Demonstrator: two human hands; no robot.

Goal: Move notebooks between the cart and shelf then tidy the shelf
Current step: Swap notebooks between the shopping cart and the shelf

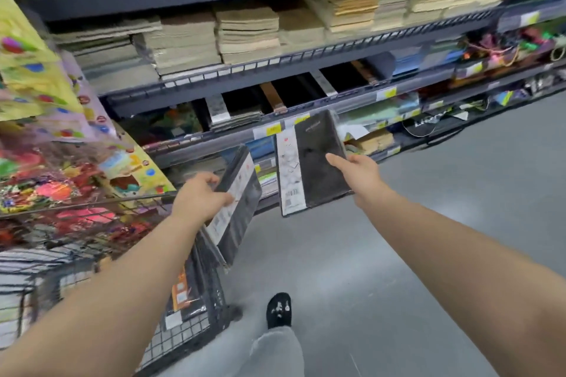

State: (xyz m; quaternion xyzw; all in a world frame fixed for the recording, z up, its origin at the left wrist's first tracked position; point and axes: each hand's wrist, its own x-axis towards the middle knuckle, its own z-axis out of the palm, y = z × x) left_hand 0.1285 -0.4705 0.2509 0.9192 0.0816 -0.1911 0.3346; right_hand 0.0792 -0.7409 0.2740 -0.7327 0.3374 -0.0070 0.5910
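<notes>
Two black notebooks in hand, one per hand, both wrapped in clear film with a white label strip. Left hand (200,196) clamped on the upper end of the left notebook (237,202), tilted, lower end just above the wire cart (196,309). Right hand (356,170) gripping the right edge of the right notebook (309,162), thumb on the cover, held upright-ish in front of the shelf (214,139) edge with yellow price tags. More dark notebooks (186,285) standing in the cart against its mesh wall. Black notebooks (284,95) lying flat on the middle shelf tier, tan stacks above. Grey floor (382,254), one black shoe (278,309) below. Motion blur on the far shelves.
</notes>
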